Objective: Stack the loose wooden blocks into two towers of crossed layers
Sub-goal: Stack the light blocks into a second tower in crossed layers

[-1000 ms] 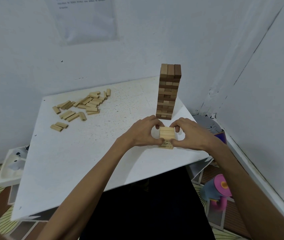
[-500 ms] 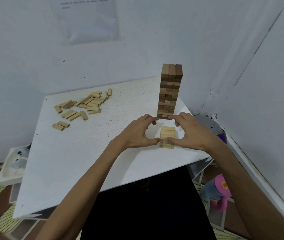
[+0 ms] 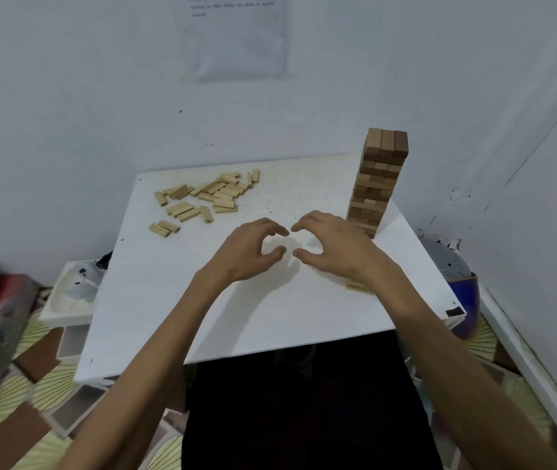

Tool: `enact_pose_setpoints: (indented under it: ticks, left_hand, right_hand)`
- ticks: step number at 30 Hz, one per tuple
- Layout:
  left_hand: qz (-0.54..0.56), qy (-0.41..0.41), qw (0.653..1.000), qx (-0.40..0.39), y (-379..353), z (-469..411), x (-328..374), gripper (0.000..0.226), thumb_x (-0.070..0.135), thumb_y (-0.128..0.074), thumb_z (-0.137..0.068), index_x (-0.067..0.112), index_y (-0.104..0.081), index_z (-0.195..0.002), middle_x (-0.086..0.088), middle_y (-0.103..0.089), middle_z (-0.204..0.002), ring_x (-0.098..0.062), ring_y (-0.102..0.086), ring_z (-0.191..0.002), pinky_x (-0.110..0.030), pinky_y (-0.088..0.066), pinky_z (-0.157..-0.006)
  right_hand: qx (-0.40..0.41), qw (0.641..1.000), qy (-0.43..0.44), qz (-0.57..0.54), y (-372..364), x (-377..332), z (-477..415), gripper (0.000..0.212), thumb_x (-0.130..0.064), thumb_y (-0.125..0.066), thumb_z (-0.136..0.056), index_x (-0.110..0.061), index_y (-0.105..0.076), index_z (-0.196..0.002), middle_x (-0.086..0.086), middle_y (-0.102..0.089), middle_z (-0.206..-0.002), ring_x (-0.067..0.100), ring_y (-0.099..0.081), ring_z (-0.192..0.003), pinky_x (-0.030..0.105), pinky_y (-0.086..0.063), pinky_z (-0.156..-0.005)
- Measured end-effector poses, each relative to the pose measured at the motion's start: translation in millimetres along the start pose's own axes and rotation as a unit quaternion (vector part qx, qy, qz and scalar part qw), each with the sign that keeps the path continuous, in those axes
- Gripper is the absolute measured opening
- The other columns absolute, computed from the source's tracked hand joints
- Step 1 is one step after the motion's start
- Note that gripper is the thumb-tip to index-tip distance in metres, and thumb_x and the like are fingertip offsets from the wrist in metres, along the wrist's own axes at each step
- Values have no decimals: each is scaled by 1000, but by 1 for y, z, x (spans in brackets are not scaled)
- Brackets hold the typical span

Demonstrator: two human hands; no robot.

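A tall tower of crossed wooden blocks (image 3: 377, 184) stands at the table's far right. A low stack of pale blocks (image 3: 358, 287) sits near the right front, mostly hidden under my right forearm. Loose blocks (image 3: 202, 198) lie scattered at the far left of the white table (image 3: 168, 293). My left hand (image 3: 253, 252) and my right hand (image 3: 331, 245) hover over the table's middle, fingers loosely curved toward each other, holding nothing.
A white tray (image 3: 70, 296) sits on the floor left of the table. A blue and grey object (image 3: 456, 276) lies at the right by the wall corner. A paper sheet (image 3: 236, 35) hangs on the back wall.
Both hands have let go of the low stack and moved left and away from it toward the table's middle. The camera has turned left.
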State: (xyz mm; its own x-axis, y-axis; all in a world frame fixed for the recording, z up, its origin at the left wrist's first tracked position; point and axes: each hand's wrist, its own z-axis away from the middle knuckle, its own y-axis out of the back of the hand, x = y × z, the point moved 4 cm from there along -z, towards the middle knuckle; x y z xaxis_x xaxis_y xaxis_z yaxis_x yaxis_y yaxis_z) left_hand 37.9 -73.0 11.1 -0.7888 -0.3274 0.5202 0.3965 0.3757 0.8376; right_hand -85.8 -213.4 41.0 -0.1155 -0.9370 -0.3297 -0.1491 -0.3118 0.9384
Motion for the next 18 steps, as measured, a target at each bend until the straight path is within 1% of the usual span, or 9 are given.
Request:
enact_pose_setpoints:
  ticks: [4,8,12,18]
  left_hand:
    - [23,46,999,8,21,16,-29,29,33,-67,-95,25,-68,-122,11,-65,-123,-5,-59,-111,-30,-49,-96]
    - [-2,92,996,23,44,37,-65,28,31,-67,-95,25,-67,-122,10,-65,-122,-8,-58,-112,-32,-49,-96]
    - [-38,146,988,35,65,55,-107,30,31,-67,-95,23,-66,-124,7,-63,-125,-11,-58,-114,-33,-47,-95]
    - [-57,205,976,57,83,65,-165,29,30,-67,-93,21,-67,-121,4,-64,-122,-19,-59,-113,-37,-48,-96]
  right_hand:
    - [-23,999,23,-7,-15,-26,-29,46,-44,-60,-97,-26,-55,-139,-7,-54,-141,16,-49,-128,37,-45,-101]
    - [-48,998,43,-18,-32,-54,-61,45,-42,-61,-96,-25,-56,-138,-8,-57,-139,16,-50,-128,37,-46,-98]
    - [-69,995,62,-27,-52,-78,-98,45,-40,-63,-96,-24,-57,-138,-6,-57,-141,17,-50,-129,37,-47,-99]
    - [-93,993,74,-22,-85,-97,-152,43,-36,-62,-97,-21,-57,-137,-4,-57,-140,18,-49,-130,36,-46,-98]
